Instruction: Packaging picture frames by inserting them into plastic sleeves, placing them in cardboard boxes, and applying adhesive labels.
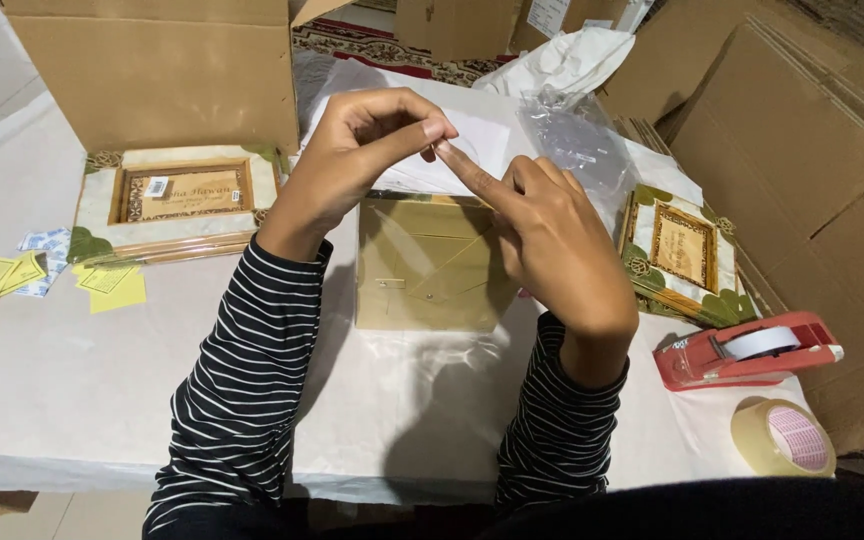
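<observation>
Pinching at frame centre-top: the left hand [357, 150] has thumb and forefinger closed on something thin and clear, most likely a short strip of tape, though it is too faint to tell for certain. The right hand [552, 235] extends its index finger up to meet that pinch, fingertip touching the same spot; its other fingers are curled in, holding nothing else that I can see.

Directly below the hands, at frame centre, lies a gold envelope-style card [430, 265] inside a clear plastic sleeve, flat on the white table covering [52, 380]. The sleeve's open end appears to point away from the person, toward a white sheet [477, 140].

Progress, as judged from the layout: card already sleeved; the flap looks not yet sealed, since the strip is in the fingers and not on the sleeve.

Surroundings:
- Left of centre: a framed plaque [180, 195] with leaf corners, lying before a cardboard box [162, 70].
- Right of centre: a second framed plaque [685, 250], tilted.
- Far left: yellow paper slips [112, 285].
- Lower right: red tape dispenser [747, 350], and nearer the corner a tan tape roll [782, 437].
- Upper centre-right: crumpled clear plastic bags [577, 140].
</observation>
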